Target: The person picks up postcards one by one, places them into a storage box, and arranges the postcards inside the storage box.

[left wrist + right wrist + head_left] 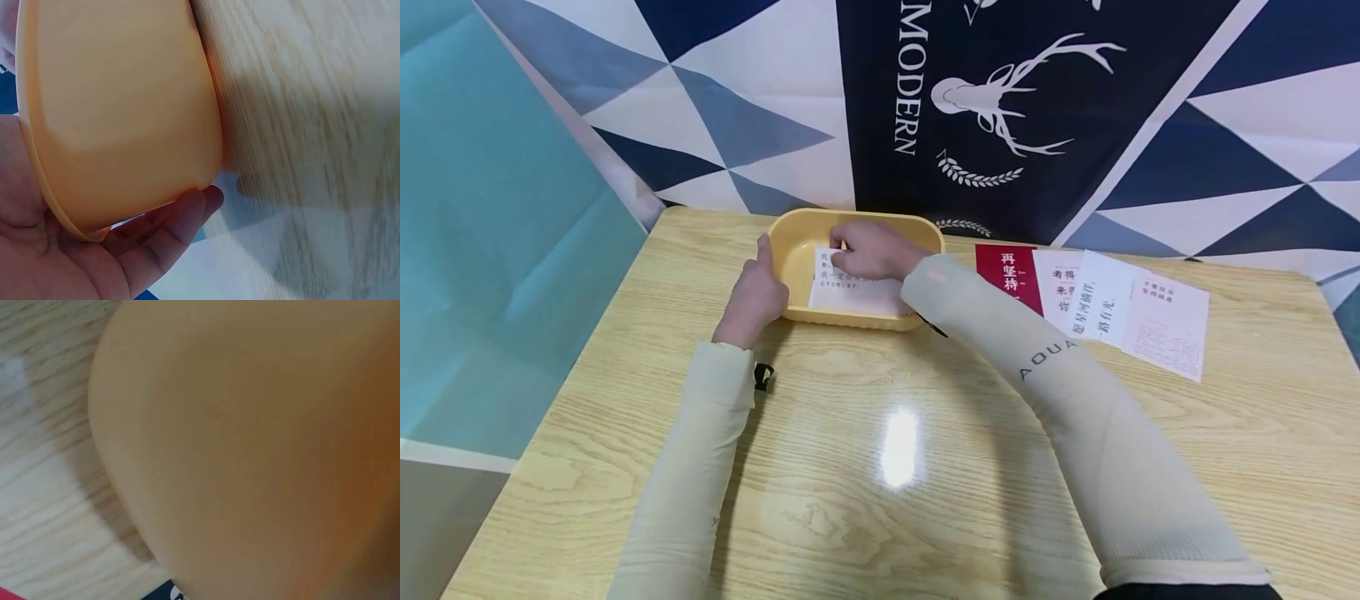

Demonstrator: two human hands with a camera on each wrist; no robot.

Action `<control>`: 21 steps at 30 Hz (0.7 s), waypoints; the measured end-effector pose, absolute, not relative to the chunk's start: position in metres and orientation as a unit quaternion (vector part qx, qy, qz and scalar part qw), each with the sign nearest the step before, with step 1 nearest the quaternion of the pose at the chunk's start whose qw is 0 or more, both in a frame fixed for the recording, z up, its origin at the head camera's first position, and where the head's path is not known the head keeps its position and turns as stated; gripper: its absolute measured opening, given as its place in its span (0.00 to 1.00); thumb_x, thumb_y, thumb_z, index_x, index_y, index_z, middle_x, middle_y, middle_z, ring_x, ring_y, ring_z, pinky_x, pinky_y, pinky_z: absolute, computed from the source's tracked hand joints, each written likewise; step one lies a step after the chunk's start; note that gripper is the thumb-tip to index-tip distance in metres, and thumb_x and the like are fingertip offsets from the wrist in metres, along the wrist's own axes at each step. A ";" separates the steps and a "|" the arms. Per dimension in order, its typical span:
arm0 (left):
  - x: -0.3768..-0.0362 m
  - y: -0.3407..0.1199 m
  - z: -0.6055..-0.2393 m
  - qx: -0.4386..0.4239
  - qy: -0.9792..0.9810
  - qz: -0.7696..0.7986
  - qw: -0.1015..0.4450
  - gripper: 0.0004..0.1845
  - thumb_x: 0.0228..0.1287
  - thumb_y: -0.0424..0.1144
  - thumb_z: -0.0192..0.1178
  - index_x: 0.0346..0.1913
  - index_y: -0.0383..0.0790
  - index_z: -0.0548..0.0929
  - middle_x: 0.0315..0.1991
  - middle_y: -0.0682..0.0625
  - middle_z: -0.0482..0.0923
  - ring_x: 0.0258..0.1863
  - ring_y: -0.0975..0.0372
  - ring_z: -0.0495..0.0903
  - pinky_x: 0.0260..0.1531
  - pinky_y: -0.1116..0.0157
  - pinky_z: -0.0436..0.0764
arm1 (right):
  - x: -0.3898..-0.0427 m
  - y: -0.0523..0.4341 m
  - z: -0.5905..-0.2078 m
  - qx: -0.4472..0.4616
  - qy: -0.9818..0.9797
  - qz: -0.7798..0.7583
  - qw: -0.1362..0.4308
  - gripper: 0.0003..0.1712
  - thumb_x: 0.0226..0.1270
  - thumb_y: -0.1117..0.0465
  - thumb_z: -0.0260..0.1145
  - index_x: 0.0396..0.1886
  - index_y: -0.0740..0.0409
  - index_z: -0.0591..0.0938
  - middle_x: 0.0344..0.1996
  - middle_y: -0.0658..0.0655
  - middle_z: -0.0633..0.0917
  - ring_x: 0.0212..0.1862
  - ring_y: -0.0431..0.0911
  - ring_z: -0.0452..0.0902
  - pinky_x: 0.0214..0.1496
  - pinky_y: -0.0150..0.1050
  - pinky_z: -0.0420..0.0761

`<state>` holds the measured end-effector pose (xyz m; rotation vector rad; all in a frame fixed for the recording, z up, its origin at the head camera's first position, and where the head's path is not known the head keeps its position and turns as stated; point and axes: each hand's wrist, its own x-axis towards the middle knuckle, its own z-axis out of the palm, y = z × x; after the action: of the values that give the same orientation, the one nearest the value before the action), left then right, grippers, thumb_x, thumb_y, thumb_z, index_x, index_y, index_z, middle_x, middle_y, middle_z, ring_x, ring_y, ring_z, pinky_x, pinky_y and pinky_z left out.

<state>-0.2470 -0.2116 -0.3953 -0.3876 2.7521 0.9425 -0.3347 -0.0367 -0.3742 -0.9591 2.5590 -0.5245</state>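
A yellow plastic basin (pixel 789 265) stands on the table against the patterned backdrop. My left hand (pixel 754 293) holds its left end; in the left wrist view the fingers (pixel 156 247) curl around the outside wall, beneath the rim. Inside the basin lies a white card (pixel 842 293) with printed Chinese characters. Reaching in over the right side, my right hand (pixel 878 250) pinches the card near its top edge, with curled fingers covering part of the print. The right wrist view shows only the basin's outer wall (pixel 237 437) close up, and the right hand is hidden there.
To the basin's right, several overlapping printed cards lie in a row: a red card (pixel 1006 271), a white card (pixel 1055 287), a pale blue card (pixel 1093 300) and a pinkish card (pixel 1172 325). The wooden table (pixel 850 500) ends at the backdrop (pixel 760 108).
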 end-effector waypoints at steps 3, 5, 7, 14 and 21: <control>-0.248 -0.211 -0.395 -0.131 0.934 0.317 0.102 0.46 0.58 0.26 0.42 0.73 0.41 0.28 0.64 0.27 0.58 0.54 0.47 0.67 0.60 0.51 0.67 | -0.335 -0.036 -0.377 -0.344 0.906 -0.178 0.173 0.10 0.65 0.51 0.53 0.37 0.50 0.75 0.27 0.51 0.75 0.33 0.46 0.71 0.36 0.37 0.69; -0.249 -0.211 -0.394 -0.133 0.934 0.316 0.104 0.45 0.58 0.26 0.42 0.73 0.42 0.28 0.64 0.27 0.57 0.54 0.47 0.67 0.60 0.51 0.67 | -0.336 -0.036 -0.379 -0.344 0.906 -0.178 0.172 0.09 0.65 0.52 0.53 0.37 0.50 0.75 0.27 0.51 0.75 0.34 0.46 0.71 0.37 0.37 0.69; -0.249 -0.211 -0.394 -0.135 0.933 0.315 0.108 0.45 0.59 0.26 0.42 0.73 0.42 0.28 0.64 0.27 0.57 0.55 0.47 0.67 0.60 0.52 0.67 | -0.336 -0.036 -0.381 -0.343 0.905 -0.180 0.173 0.09 0.65 0.52 0.53 0.37 0.50 0.75 0.27 0.51 0.76 0.34 0.46 0.72 0.38 0.38 0.69; -0.249 -0.210 -0.394 -0.139 0.934 0.311 0.110 0.45 0.60 0.26 0.42 0.73 0.42 0.27 0.64 0.28 0.57 0.55 0.48 0.67 0.60 0.52 0.67 | -0.338 -0.037 -0.384 -0.348 0.906 -0.173 0.166 0.10 0.64 0.52 0.53 0.38 0.50 0.76 0.29 0.52 0.77 0.37 0.47 0.72 0.40 0.38 0.69; -0.248 -0.210 -0.393 -0.140 0.934 0.311 0.111 0.45 0.59 0.25 0.42 0.73 0.42 0.28 0.64 0.28 0.58 0.54 0.48 0.67 0.60 0.52 0.67 | -0.336 -0.038 -0.388 -0.353 0.907 -0.160 0.161 0.11 0.63 0.50 0.53 0.38 0.50 0.75 0.27 0.51 0.76 0.36 0.46 0.72 0.39 0.39 0.69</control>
<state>-0.2481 -0.2101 -0.3935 -0.4100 2.7431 0.9125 -0.3363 -0.0380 -0.3876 -1.0087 2.5905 -0.4580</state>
